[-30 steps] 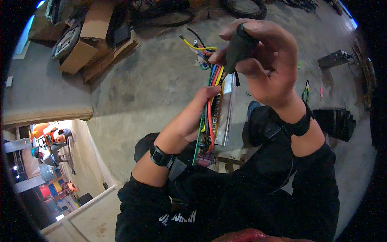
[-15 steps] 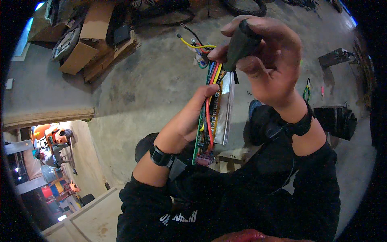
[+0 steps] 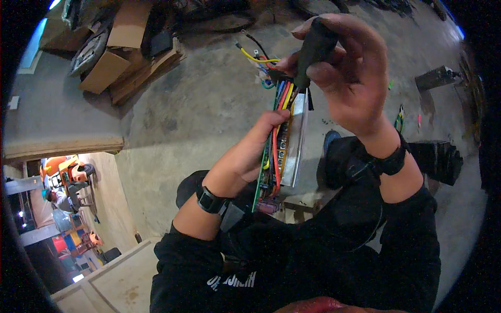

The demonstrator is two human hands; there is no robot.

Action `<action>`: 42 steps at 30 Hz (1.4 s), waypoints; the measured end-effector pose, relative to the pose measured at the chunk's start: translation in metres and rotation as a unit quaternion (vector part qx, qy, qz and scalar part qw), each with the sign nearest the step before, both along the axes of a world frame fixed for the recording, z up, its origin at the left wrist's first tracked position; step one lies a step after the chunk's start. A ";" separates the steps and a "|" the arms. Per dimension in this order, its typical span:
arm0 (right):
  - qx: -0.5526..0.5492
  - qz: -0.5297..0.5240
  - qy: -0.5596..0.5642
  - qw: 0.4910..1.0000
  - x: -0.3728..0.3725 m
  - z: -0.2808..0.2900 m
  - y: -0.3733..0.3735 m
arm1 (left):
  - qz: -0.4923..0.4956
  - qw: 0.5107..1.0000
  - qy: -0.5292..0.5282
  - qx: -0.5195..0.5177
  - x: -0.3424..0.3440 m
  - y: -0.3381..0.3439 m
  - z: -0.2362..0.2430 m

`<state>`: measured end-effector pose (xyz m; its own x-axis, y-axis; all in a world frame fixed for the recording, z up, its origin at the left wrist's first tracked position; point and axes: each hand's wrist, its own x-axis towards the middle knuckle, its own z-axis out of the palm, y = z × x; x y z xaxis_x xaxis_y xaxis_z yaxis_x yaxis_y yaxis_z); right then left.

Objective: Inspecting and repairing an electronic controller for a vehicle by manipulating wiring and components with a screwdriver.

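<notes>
In my right hand (image 3: 357,73) is a screwdriver with a thick dark handle (image 3: 317,49), gripped between thumb and fingers. Its lower end points down at a long circuit board assembly (image 3: 283,151) with a green board edge, a silver metal heat sink (image 3: 297,141) and a row of square parts. Whether the tip touches a screw is hidden. My left hand (image 3: 261,138) is wrapped round the assembly, its thumb pressing the red, yellow and blue wires (image 3: 284,94) near the screwdriver. Loose yellow and black leads (image 3: 255,52) stick out of the far end.
Cardboard boxes (image 3: 107,70) are piled at the far left. Green-handled pliers (image 3: 400,119) and a small pink stick (image 3: 419,121) lie on the concrete floor to the right, near a black box (image 3: 436,161) and a metal case (image 3: 436,78). Through an opening at left, another person (image 3: 60,198) sits.
The circuit board assembly and both hands have shifted slightly right in view. The screwdriver handle stands a little differently between my right fingers, still over the same part of the assembly.
</notes>
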<state>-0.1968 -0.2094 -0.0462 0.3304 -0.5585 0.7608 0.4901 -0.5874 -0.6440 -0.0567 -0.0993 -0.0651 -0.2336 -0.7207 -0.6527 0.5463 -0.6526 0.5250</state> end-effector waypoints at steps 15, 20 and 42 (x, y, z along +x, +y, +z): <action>0.097 -0.121 0.094 0.983 -0.015 0.009 -0.001 | -0.088 0.994 -0.021 -0.054 -0.002 0.000 -0.005; 0.113 -0.136 0.160 0.971 -0.015 0.006 -0.002 | -0.083 0.994 -0.017 -0.075 -0.002 0.003 -0.034; -0.002 -0.185 0.226 0.956 -0.046 -0.022 -0.032 | -0.078 0.991 0.000 -0.105 -0.002 0.005 -0.026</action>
<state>-0.2429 -0.2414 -0.0682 0.4062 -0.6978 0.5900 -0.0803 -0.6704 -0.7376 -0.0592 -0.0942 -0.0914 -0.3535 -0.7953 -0.4924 0.4467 -0.6060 0.6582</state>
